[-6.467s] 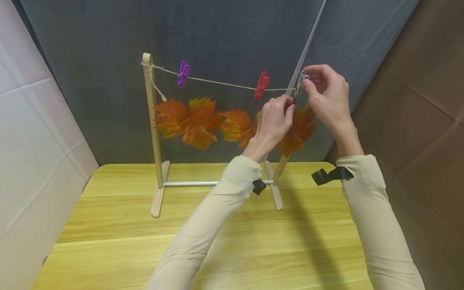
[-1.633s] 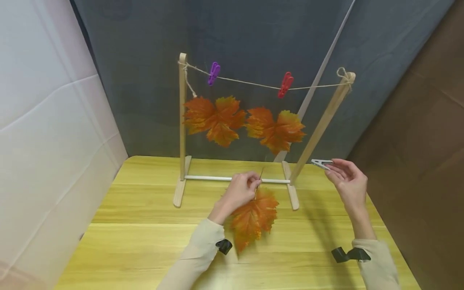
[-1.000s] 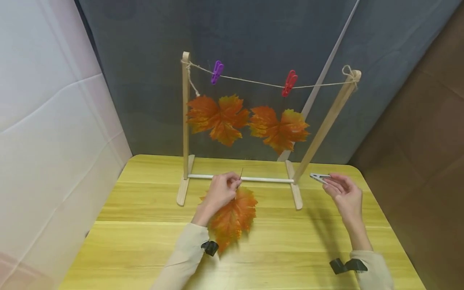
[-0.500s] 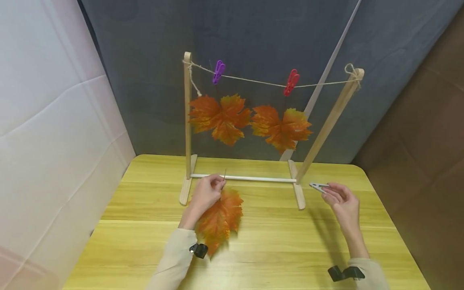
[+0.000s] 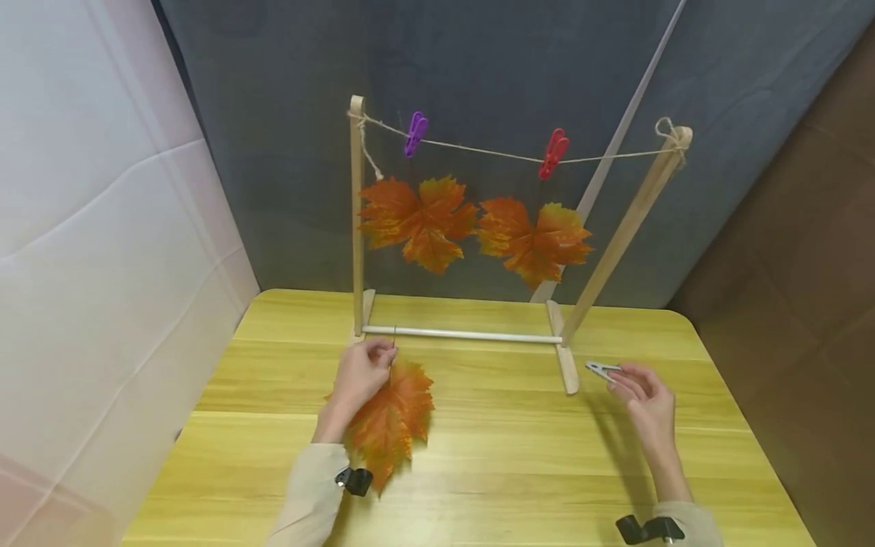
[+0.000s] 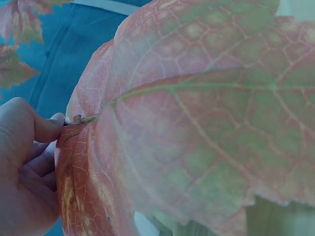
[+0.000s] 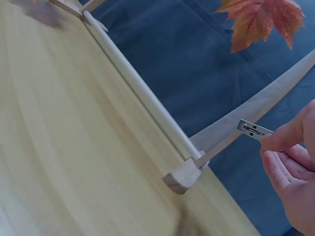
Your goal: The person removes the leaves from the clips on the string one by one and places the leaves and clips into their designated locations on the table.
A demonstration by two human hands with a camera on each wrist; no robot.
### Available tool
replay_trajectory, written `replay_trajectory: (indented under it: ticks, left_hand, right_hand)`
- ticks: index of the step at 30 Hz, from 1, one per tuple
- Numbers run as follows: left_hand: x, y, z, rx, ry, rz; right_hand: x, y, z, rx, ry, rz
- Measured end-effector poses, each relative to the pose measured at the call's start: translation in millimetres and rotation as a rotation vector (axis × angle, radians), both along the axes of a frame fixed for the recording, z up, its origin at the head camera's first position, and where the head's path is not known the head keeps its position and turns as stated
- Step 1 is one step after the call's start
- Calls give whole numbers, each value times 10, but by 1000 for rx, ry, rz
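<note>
Left hand (image 5: 360, 372): pinched a loose leaf (image 5: 393, 414) by its stem.
Loose leaf: was toward seven o'clock in the head view; contact with the surface (image 5: 519, 456) was hard to judge.
Right hand (image 5: 645, 399): pinched a grey clothespin (image 5: 594, 368) at four o'clock.

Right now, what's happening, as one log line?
left fingers: pinch leaf by stem | right fingers: hold gray clip | string: purple clip, red clip, two leaves hanging below
</note>
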State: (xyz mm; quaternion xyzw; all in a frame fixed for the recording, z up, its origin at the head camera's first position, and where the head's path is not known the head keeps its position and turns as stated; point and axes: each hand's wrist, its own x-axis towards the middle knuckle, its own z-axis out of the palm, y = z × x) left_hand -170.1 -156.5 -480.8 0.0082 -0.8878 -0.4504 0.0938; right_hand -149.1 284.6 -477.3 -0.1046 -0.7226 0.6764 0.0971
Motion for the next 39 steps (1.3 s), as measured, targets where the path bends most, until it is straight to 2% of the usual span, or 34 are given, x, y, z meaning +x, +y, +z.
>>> replay_trajectory:
  ticks: [9,22,27,33,39]
  left_hand:
    - [55,-250,-45,-15,-14,19]
    - [163,-667,-143,-51,-28,93]
    - [198,-796,-188,-55,-46,120]
    - [267,-933,-238,-57,-88,140]
    - [295,-1076,-308,-90,-102,150]
  right_hand:
    - [62,51,-170,23,-79,-31]
    - [175,134,-390,35,-132,-19]
    - [176,152,-452,45,-149,-26]
    - [158,162,-506,34,-212,-47]
    - [167,176,-551,38,-236,-42]
